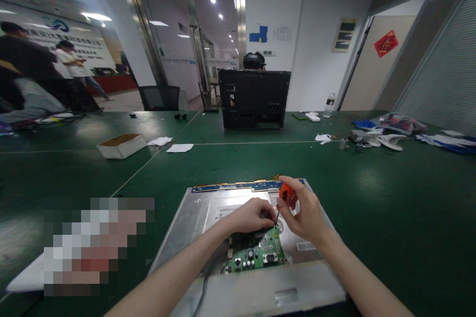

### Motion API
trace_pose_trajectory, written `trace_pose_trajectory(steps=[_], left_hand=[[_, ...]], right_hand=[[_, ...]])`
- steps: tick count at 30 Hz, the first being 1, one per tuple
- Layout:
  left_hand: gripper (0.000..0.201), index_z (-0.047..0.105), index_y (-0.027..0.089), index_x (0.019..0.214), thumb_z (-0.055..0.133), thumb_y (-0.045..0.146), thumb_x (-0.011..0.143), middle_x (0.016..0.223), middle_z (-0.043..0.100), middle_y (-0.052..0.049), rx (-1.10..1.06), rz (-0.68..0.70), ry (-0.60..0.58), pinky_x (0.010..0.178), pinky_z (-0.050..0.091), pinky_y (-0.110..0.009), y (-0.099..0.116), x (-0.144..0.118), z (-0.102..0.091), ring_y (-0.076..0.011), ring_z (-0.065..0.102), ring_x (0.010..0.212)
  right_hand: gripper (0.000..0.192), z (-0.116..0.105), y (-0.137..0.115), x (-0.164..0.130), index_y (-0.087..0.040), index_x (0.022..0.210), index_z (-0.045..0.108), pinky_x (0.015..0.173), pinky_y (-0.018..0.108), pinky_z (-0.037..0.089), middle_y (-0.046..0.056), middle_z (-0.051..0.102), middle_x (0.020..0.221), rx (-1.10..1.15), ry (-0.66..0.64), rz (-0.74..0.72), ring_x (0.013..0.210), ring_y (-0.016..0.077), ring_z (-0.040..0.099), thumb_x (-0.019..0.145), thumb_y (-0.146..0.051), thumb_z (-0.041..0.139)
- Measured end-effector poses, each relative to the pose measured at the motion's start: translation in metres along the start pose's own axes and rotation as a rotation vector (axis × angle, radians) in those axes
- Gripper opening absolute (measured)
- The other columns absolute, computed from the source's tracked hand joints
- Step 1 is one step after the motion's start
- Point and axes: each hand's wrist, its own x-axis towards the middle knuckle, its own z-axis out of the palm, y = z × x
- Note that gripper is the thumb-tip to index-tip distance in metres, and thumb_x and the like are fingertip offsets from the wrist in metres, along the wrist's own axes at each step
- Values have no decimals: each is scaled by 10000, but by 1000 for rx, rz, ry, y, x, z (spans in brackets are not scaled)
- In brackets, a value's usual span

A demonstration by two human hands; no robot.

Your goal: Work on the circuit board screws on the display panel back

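Observation:
My right hand [305,210] is closed around the orange handle of a screwdriver [285,192], which is tilted with its thin shaft pointing down. The tip meets the upper right corner of a green circuit board [273,246]. Beside that tip, the fingers of my left hand [253,215] are pinched together; whatever lies between them is too small to make out. The board sits on the silver metal back of a display panel [201,208], and my left hand hides part of it. A blue circuit strip [223,187] runs along the panel's far edge.
A grey cable [204,290] crosses the panel's near left part. An open white box [122,147] and papers [180,148] lie on the green table, left of a black monitor housing [255,99]. A bottle [329,105] and loose parts [366,137] are at right. Other people stand far left.

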Motion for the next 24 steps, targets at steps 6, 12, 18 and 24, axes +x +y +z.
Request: trace_pose_trajectory(steps=[6,12,18,24], left_hand=[[117,711,131,790,637,84,712,708,657,6,25,-9,-13,642,434,-212,0,0,0,-146,573,675],[130,719,124,796,630,80,713,738,680,-11,27,12,-17,663,442,-224,-4,0,0,-158,593,694],[106,718,137,767,635,92,718,700,669,5,45,-18,-21,637,430,-216,-3,0,1,-145,580,662],[100,710,131,781,643,90,718,707,655,4,25,-5,-13,638,430,-215,0,0,0,-145,570,670]], right_hand=[[426,0,-1,0,-201,1292,413,480,237,435,-14,565,748,-36,8,6,503,109,502,873,-173,485],[368,4,3,-2,-222,1243,426,463,211,410,-26,537,756,-50,41,-14,492,88,479,888,-194,520],[361,4,5,-1,-232,1234,434,466,213,381,-36,510,743,-68,23,-23,499,88,433,894,-217,555],[398,1,0,-1,-203,1274,417,484,232,410,-12,537,770,-42,-7,-13,528,102,485,887,-190,509]])
